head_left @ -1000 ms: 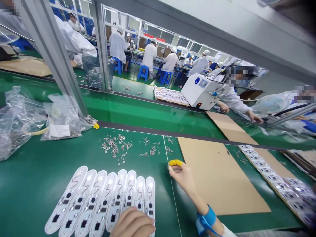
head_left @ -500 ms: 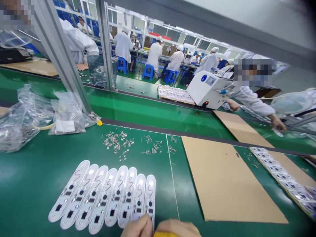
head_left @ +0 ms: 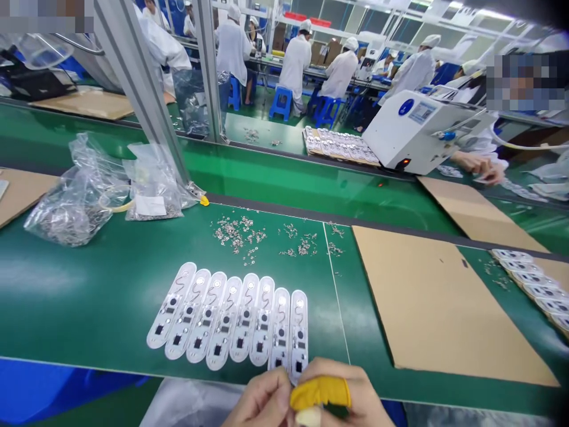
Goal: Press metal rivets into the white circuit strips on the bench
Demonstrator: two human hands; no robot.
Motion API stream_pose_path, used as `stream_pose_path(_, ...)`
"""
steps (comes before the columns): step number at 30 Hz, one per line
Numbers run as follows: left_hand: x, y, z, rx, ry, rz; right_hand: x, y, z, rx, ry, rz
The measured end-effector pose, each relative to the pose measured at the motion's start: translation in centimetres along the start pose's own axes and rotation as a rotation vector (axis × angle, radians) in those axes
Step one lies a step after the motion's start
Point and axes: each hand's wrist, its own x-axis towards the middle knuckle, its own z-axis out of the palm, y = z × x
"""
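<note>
Green workbench (head_left: 89,296): eight white oblong housings (head_left: 244,319) in a close row near the front edge.
Wired interiors face up, presumably to keep every unit accessible. Loose metal parts (head_left: 237,236) lie beyond the row, likely spread for easy picking. Left hand (head_left: 262,400) and right hand (head_left: 362,400), the latter wearing a yellow finger cot (head_left: 322,391), meet at the near end of the rightmost housings; fingers curled, anything between them hidden, grip undetermined.

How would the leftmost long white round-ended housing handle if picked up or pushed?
The long white round-ended housing is probably stiff, given its straight outline. Its thin exposed wire might snag. Lying flat, it probably slides rather than rolls.
</note>
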Motion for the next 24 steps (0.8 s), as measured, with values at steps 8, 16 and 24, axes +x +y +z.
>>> stream_pose_path(8,0.9,-0.4,-3.1,1.442,0.236,0.918,6.4,3.4,-2.7,-0.270,-0.105,0.160)
stream_pose_path(16,1.0,-2.1,-4.1,1.515,0.228,0.853,7.2,4.8,-2.4,-0.362,-0.186,0.201)
stream_pose_path(24,0.9,-2.0,-4.5,1.569,0.189,0.865,7.6,4.8,-2.2,-0.429,-0.175,0.221)
